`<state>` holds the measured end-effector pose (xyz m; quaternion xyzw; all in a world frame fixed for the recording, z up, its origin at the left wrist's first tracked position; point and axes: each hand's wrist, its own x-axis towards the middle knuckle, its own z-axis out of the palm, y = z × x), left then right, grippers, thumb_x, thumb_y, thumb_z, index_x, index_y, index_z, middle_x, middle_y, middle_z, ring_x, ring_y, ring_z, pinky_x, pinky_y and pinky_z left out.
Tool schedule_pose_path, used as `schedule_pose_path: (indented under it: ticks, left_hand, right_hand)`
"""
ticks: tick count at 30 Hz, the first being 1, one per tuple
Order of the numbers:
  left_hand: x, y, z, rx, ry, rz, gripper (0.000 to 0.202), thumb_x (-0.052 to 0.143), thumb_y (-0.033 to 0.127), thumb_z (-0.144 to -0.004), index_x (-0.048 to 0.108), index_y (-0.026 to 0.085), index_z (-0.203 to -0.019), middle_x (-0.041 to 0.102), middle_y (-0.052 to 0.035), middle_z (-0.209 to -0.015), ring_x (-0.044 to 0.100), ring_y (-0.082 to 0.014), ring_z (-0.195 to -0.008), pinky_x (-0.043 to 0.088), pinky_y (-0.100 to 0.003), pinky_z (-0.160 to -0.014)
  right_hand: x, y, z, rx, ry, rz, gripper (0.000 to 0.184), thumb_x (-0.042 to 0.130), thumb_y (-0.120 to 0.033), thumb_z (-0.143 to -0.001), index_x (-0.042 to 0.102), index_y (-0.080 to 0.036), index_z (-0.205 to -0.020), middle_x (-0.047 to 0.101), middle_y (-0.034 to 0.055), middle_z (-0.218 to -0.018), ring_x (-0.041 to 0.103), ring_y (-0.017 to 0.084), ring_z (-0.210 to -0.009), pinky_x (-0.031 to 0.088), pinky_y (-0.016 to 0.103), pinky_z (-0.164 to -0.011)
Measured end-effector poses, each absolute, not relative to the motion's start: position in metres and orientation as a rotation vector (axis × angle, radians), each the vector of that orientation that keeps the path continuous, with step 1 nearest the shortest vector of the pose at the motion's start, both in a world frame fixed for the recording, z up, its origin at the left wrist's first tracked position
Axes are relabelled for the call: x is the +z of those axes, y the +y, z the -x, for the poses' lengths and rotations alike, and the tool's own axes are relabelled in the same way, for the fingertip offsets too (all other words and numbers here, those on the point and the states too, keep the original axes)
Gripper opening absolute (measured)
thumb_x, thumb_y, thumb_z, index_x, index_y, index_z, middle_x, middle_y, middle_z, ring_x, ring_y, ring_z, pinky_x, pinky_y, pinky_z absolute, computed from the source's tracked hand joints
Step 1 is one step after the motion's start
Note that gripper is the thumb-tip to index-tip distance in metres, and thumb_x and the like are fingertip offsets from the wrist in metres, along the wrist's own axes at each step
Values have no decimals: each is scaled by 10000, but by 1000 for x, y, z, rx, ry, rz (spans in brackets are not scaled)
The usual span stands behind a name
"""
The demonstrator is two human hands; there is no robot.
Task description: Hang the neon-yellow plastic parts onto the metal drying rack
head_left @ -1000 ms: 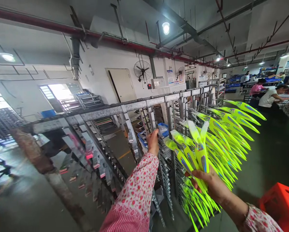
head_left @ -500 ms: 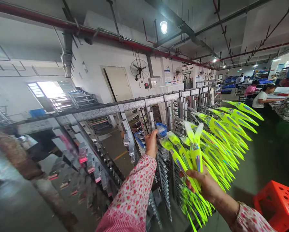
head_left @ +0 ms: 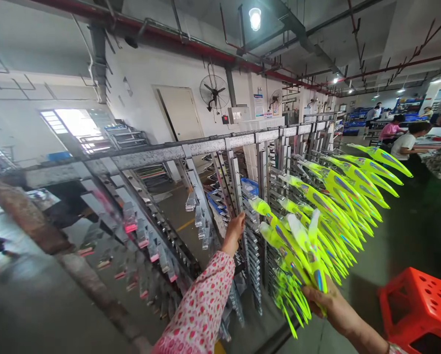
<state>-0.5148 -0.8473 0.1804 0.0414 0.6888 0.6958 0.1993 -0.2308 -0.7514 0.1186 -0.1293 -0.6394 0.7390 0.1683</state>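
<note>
My right hand (head_left: pixel 326 298) is closed around the lower parts of neon-yellow, tapered blade-like pieces (head_left: pixel 318 265) with shiny iridescent inlays. Two whitish ends stick up above the fingers; how many pieces it grips is unclear. My left hand (head_left: pixel 235 228) is held up against a metal upright of the rack, fingers curled together. Whatever they pinch is hidden, possibly a clip. Right of this hand, many similar yellow pieces (head_left: pixel 334 189) hang in rows from clips on the metal rack (head_left: pixel 205 146), their tips pointing right and down.
On the left, rack bars carry metal clips (head_left: pixel 130 219), some with pink ends. A red plastic stool (head_left: pixel 423 305) stands at the lower right. Blue crates (head_left: pixel 249 187) show behind the rack. Other people (head_left: pixel 405 140) sit at tables in the far right.
The right hand has moved down and slightly right with its yellow pieces. The left hand is lower along the rack upright. The camera view has shifted a little.
</note>
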Motion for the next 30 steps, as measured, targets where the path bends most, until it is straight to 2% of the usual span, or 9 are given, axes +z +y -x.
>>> schedule_pose_path:
  ticks: [3, 6, 9, 13, 17, 23, 26, 30]
  left_hand:
    - [177, -840, 515, 1855, 1919, -89, 458, 541, 482, -934, 459, 148, -633, 309, 74, -466, 201, -32, -343, 100, -187, -387]
    - [181, -830, 515, 1896, 1910, -30, 466, 576, 441, -920, 446, 151, -580, 275, 79, -422, 187, -39, -330, 87, -200, -389]
    - [179, -820, 516, 2065, 1862, 10, 397, 622, 325, -871, 460, 154, -551, 314, 68, -414, 206, -52, -337, 100, -220, -396]
    - [159, -810, 526, 2379, 1811, -100, 252, 652, 224, -729, 521, 153, -526, 381, 50, -452, 288, -69, -421, 192, -228, -446]
    - [141, -805, 540, 2466, 1798, -194, 192, 660, 294, -627, 578, 145, -539, 403, 41, -484, 333, -82, -489, 242, -231, -504]
    - [142, -808, 540, 2452, 1801, -256, 291, 647, 420, -542, 475, 191, -492, 305, 59, -459, 238, -77, -476, 147, -250, -489]
    - [141, -808, 539, 2457, 1818, -268, 273, 638, 421, -533, 518, 176, -523, 354, 44, -486, 293, -85, -495, 190, -242, -498]
    - [137, -810, 543, 2474, 1828, -355, 301, 627, 410, -568, 436, 190, -492, 297, 53, -472, 252, -76, -478, 153, -242, -495]
  right_hand:
    - [109, -763, 238, 2100, -1773, 398, 492, 729, -631, -738, 505, -205, -636, 363, -88, -469, 267, 56, -395, 178, 228, -409]
    - [105, -769, 246, 2114, -1690, 426, 487, 728, -650, -723, 537, -206, -668, 346, -94, -477, 249, 56, -390, 187, 235, -406]
    - [99, -772, 249, 2192, -1615, 461, 514, 759, -665, -671, 509, -215, -654, 372, -91, -486, 254, 52, -379, 183, 231, -391]
    - [98, -776, 253, 2244, -1624, 436, 533, 759, -655, -680, 472, -212, -602, 365, -91, -475, 264, 44, -379, 191, 212, -388]
    - [106, -778, 263, 2223, -1604, 437, 540, 775, -675, -640, 512, -204, -664, 375, -97, -498, 262, 37, -380, 191, 200, -367]
    - [110, -780, 269, 2242, -1563, 519, 567, 816, -652, -580, 471, -209, -664, 405, -95, -488, 303, 38, -367, 202, 200, -364]
    - [110, -783, 269, 2329, -1468, 611, 600, 855, -629, -519, 458, -212, -683, 421, -103, -505, 304, 27, -357, 202, 191, -355]
    - [107, -783, 269, 2386, -1446, 610, 596, 865, -619, -518, 476, -198, -683, 456, -95, -527, 316, 15, -348, 195, 182, -351]
